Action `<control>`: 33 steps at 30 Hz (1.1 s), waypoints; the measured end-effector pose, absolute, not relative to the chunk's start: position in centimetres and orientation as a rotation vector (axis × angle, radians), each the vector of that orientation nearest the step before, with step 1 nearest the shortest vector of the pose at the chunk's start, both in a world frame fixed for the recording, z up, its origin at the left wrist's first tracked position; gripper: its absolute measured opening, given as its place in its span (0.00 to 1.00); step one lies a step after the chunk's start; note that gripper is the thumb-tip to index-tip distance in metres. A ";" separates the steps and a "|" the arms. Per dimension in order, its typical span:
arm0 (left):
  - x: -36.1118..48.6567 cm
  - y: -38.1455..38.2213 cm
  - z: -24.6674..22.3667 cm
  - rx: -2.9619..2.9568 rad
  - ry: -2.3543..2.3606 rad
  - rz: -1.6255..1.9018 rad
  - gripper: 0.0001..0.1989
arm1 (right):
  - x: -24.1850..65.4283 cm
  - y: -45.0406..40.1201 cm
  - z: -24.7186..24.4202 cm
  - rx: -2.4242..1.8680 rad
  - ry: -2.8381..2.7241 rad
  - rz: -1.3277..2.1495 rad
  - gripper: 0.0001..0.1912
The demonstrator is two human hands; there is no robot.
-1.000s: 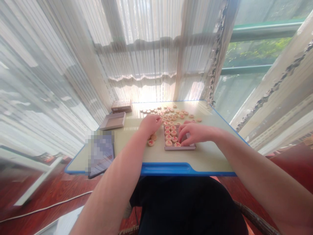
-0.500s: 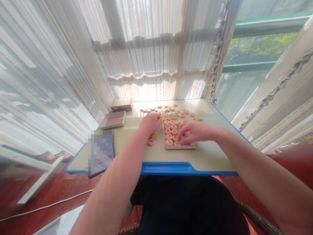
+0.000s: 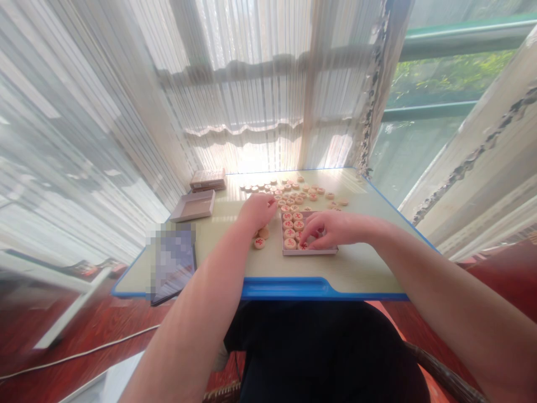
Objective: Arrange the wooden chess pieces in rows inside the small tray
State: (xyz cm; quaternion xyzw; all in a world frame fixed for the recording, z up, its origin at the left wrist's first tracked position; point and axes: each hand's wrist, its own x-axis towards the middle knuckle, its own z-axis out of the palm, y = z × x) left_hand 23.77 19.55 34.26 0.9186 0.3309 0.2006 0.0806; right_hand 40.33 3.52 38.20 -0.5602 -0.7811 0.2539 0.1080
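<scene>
My right hand reaches into a shallow open box near the table's front. Its thumb and fingers close on a round Chinese chess piece at the box's near side. Two columns of wooden pieces with red characters fill the box's left part; my hand covers much of the right part. To the left of the box, my left hand rests with curled fingers beside scattered pieces; what they hold, if anything, is hidden. A loose red-marked piece and another lie near my left wrist.
Many loose pieces spread over the far half of the blue-edged table. At the left are an empty box lid, a stacked carton and a partly blurred tablet. Sheer curtains hang behind.
My right hand has shifted slightly left and lower, its fingertips now over the near piece in the second column. The left hand stays almost still.
</scene>
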 end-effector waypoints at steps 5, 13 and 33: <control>23.7 19.5 34.3 2.753 0.980 0.595 0.14 | 40.4 3.5 38.1 -1.690 -2.254 0.773 0.12; 23.7 19.5 34.3 2.756 1.009 0.570 0.14 | 40.3 3.3 38.3 -1.783 -2.201 0.785 0.10; 23.6 19.6 34.3 2.787 1.002 0.568 0.14 | 39.9 3.4 37.9 -1.676 -2.235 0.778 0.09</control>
